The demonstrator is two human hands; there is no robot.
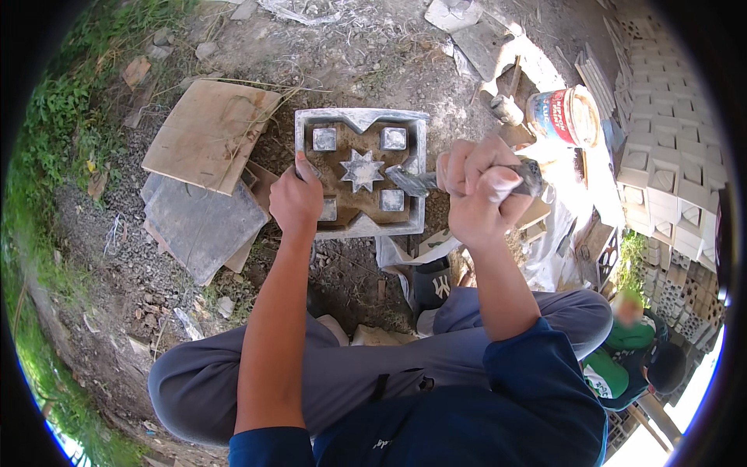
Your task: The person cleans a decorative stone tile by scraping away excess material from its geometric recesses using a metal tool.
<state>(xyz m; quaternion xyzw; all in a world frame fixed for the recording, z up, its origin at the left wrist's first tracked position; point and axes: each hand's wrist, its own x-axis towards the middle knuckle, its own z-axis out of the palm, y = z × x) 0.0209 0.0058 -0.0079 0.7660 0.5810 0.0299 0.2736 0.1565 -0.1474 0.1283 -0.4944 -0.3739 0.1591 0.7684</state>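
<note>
A square grey mould (360,229) lies on the ground in front of me. Four small square blocks and a star-shaped block (362,171) rise from its brown floor, and its inner edges have V-shaped notches. My left hand (297,194) is closed over the mould's left wall, with the thumb on top. In my right hand (486,187) is a paintbrush (410,181), gripped by its handle. The brush's grey-green bristles reach over the right wall, close to the star. Part of the handle is hidden by my fingers.
Flat boards (210,136) are stacked on the left. At the upper right a paint bucket (564,117) lies near white plastic sheeting (556,249). Pale patterned blocks (661,156) are piled on the far right. Another person in green (622,342) sits at the lower right.
</note>
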